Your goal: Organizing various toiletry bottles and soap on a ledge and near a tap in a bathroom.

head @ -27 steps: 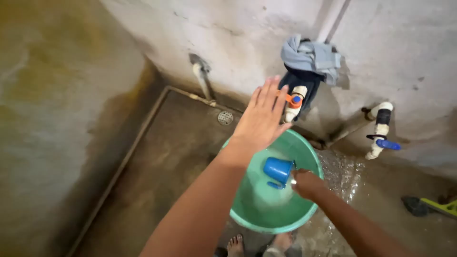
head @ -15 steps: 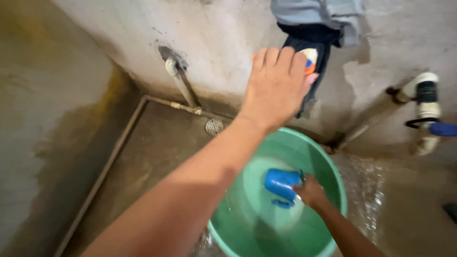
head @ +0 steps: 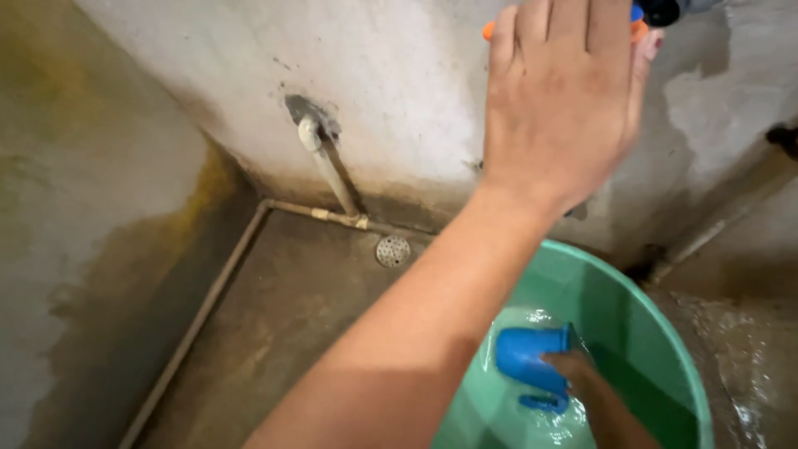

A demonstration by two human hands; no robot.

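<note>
The wet concrete floor (head: pixel 283 333) carries everything here, stained brown toward nine o'clock where it meets the wall. A green plastic basin (head: pixel 665 333) stands on it at four to five o'clock. A round metal drain cover (head: pixel 392 250) is set into it near the centre. A thin pipe (head: pixel 199 320) runs along its edge from twelve toward seven o'clock.
</note>
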